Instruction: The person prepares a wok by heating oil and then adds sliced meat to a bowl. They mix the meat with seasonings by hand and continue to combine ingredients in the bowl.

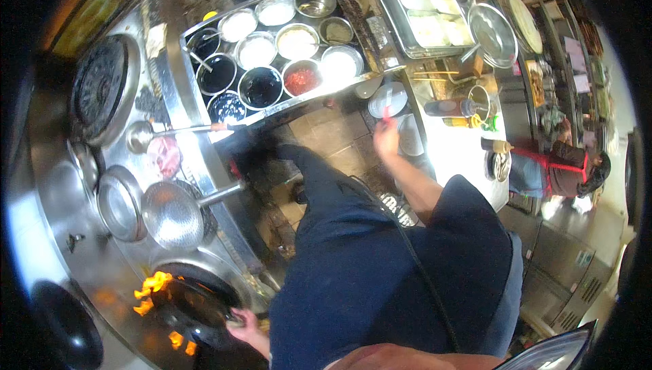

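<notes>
My left hand [245,325] grips the handle of a black wok [196,314] at the lower left. The wok is tilted over a stove burner, with orange flames [155,284] rising at its rim. Across the aisle, my right hand [387,138] reaches out with its fingers drawn together. At its fingertips is a small red thing [386,112], too blurred to name. Just beyond is a round, pale translucent lid or container [388,99]. I cannot tell whether the fingers hold the red thing or only touch it.
A metal frame holds several seasoning pots, one with red chopped contents [301,80]. A perforated strainer [173,215] and a ladle [140,137] lie on the stove top. Squeeze bottles [448,108] stand on the right counter. Another person [560,166] is farther right.
</notes>
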A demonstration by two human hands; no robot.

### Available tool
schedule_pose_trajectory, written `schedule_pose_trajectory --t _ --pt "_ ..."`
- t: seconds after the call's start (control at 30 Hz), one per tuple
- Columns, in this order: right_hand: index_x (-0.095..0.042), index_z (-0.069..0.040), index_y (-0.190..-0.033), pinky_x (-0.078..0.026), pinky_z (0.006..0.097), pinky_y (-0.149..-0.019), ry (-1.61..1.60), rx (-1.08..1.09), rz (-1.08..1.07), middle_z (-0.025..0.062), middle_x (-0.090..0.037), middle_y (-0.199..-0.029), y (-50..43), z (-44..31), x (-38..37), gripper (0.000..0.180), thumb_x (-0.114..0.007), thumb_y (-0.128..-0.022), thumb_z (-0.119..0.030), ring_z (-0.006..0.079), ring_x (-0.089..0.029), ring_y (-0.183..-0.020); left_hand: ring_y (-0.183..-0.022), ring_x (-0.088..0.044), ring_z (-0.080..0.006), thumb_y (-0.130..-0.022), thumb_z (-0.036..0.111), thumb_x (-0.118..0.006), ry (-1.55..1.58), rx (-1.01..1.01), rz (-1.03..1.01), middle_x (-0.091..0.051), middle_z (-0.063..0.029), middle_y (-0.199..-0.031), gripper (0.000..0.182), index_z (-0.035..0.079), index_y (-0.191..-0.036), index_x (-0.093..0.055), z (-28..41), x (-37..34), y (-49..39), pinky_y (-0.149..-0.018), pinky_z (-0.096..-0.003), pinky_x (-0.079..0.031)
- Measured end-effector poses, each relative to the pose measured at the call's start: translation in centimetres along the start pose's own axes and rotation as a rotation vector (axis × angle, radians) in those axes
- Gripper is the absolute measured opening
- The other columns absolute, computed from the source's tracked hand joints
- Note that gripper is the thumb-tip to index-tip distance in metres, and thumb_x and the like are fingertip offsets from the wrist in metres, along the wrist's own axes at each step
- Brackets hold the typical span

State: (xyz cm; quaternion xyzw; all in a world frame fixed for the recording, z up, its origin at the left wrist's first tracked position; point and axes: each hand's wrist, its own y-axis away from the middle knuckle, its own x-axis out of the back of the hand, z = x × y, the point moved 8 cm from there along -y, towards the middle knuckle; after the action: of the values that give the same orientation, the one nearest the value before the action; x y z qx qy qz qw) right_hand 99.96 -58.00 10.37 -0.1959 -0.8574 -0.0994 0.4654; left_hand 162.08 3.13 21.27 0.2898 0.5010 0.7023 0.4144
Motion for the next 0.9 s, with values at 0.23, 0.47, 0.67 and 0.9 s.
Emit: schedule_pose_trajectory --t 0.23,0.47,0.67,0.9 --pt "-0.071 -0.002 -0.1 -0.058 0.044 -0.068 0.509 0.216 0.132 0.0156 -0.074 -0.088 -17.7 -3.7 3.9 0.025 -0.07 -0.095 -0.027 0.0313 -0.072 -0.075 -0.153 -0.033 -0.0481 -0.075 0.097 -0.053 -0.238 0.066 -0.553 -0.02 -0.0375 -0.167 0.151 -0.021 -0.157 -0.007 -6.8 -0.8 8.1 -0.122 -0.0555 -0.038" --pt "-0.072 0.001 -0.12 -0.054 0.0439 -0.096 -0.098 1.037 -0.532 0.0192 -0.074 -0.113 2.7 -33.8 -10.8 0.027 -0.064 -0.101 -0.017 0.0373 -0.07 -0.109 -0.108 -0.073 -0.0228 -0.109 0.03 -0.061 -0.807 -0.098 -0.479 -0.072 -0.0159 -0.119 0.038 0.0 -0.131 -0.061 -17.8 -8.0 5.9 -0.093 -0.0367 -0.062" --pt "-0.053 0.004 -0.131 -0.06 0.0399 -0.059 0.173 0.554 -1.446 0.0176 -0.072 -0.094 14.3 -50.7 -27.8 0.052 -0.073 -0.098 -0.03 0.0261 -0.072 -0.068 -0.106 -0.071 -0.0228 -0.107 0.03 -0.063 -0.463 0.041 -0.742 -0.07 -0.0113 -0.117 0.035 0.003 -0.129 -0.058 -28.5 -29.4 3.1 -0.096 -0.0387 -0.06" --pt "-0.054 -0.003 -0.143 -0.055 0.0347 -0.054 -0.22 1.137 -1.41 0.0081 -0.068 -0.093 19.6 -63.6 -27.5 0.044 -0.06 -0.105 -0.024 0.0187 -0.065 -0.063 -0.077 -0.069 -0.025 -0.105 0.017 -0.063 -0.05 0.082 -0.575 -0.064 -0.0099 -0.095 0.03 0.004 -0.125 -0.044 -24.8 -35.1 7.1 -0.07 -0.0429 -0.062"
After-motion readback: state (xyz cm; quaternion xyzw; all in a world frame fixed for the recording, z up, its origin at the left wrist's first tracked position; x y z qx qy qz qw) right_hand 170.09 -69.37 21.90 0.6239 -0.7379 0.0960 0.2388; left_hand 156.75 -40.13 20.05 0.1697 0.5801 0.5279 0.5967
